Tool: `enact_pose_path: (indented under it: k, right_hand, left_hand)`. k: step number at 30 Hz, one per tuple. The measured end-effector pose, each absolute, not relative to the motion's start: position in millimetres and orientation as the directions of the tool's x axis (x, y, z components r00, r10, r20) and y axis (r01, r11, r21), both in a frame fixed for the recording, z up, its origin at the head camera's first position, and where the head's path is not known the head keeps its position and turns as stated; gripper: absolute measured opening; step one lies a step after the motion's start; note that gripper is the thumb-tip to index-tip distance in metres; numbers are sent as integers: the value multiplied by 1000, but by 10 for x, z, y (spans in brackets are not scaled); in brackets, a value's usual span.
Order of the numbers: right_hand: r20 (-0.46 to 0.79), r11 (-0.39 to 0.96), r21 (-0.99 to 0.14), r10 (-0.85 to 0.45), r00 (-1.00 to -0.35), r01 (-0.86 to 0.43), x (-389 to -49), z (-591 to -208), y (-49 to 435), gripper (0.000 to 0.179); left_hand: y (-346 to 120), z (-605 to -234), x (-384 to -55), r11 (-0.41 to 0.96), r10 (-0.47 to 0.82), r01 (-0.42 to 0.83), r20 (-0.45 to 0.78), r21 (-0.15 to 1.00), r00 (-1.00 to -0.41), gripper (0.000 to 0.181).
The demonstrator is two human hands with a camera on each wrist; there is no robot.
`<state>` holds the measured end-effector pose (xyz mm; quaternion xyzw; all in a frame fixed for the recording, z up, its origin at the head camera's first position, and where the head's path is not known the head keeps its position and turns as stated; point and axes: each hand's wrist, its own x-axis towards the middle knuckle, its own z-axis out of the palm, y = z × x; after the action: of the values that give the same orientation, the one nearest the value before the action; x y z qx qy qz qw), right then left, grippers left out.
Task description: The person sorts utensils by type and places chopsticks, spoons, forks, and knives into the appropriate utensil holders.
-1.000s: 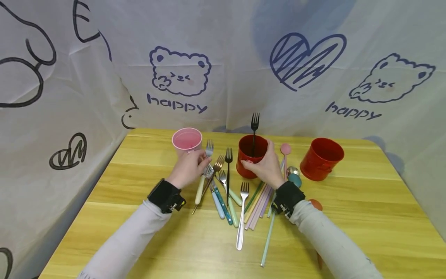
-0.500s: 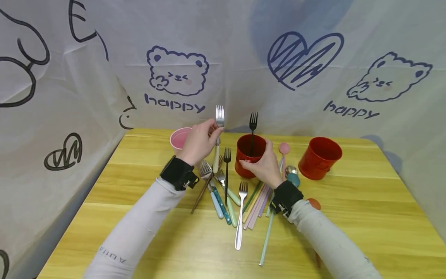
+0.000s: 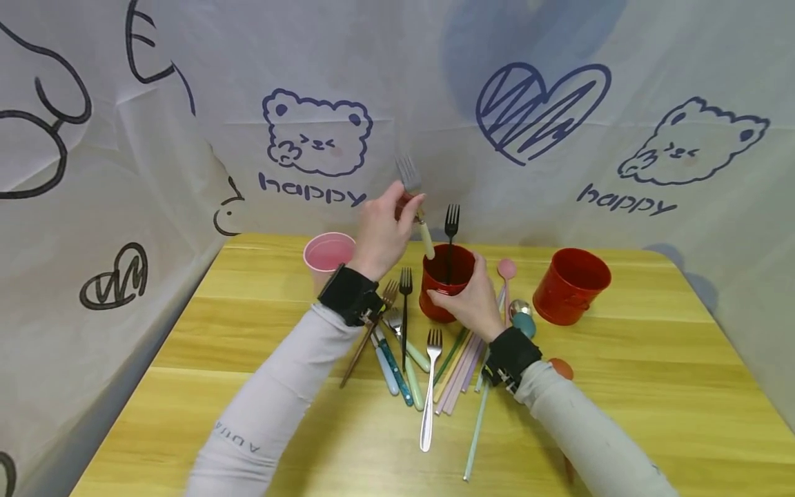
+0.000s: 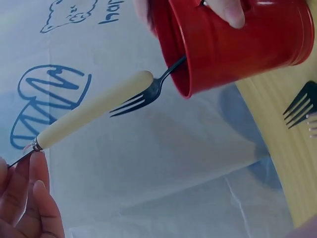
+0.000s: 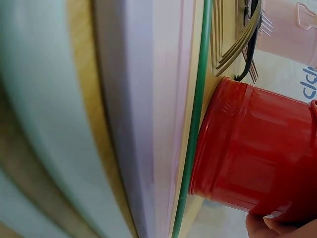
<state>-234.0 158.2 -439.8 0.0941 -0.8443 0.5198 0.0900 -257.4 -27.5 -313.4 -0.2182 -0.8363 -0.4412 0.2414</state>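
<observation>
Silver-tined fork with a smooth cream handle [image 3: 426, 239] is held in the air above the mouth of a glossy red cylindrical bucket [image 3: 437, 312], tines up and handle tilted down. Its handle end lies outside the bucket in the left wrist view, in line with the head of a slim black fork [image 3: 451, 222]; contact between the two cannot be determined. Left hand [image 3: 384, 231] pinches the cream-handled fork between thumb and fingers, near where metal meets handle. Right hand [image 3: 470, 301] grips the red bucket, thumb on the near wall and fingers around the right side. The black fork stands inside that bucket, tines above the rim. The bucket rests on a yellow wood-grain table [image 3: 658, 366]. To its left, a pale pink cup [image 3: 319, 277] is partly hidden by the left arm; to its right, well apart, stands a second red bucket [image 3: 559, 302]. A shiny all-metal fork [image 3: 428, 400] and pastel slender sticks [image 3: 458, 376] lie in front, near a second black fork [image 3: 405, 310].
</observation>
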Motion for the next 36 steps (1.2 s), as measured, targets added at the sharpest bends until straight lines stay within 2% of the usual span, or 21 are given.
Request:
enact_pose_path:
  k: [7,16,23,36]
  right_hand:
    - [251,456,-853,-63,-966,-252,-2339,-4406,1597,91]
    - [232,464,-854,-62,-971,-234,-2330,-4391,1608,92]
    - [225,465,-856,-63,-972,-228,-2336,-4382,1590,91]
    - [222,435,-873,-54,-974,-223,-2332,-4401,1597,93]
  left_hand:
    - [-118,-3239,-2605,547,202,558,548,624,-812,21]
    - [9,-3440,-2616,631,283,481,397,609,-873,22]
    - [-6,-3567,-2667,671,288,400,277,625,-917,22]
    - [-223,-3746,-2606,737,279,394,284,549,-917,23]
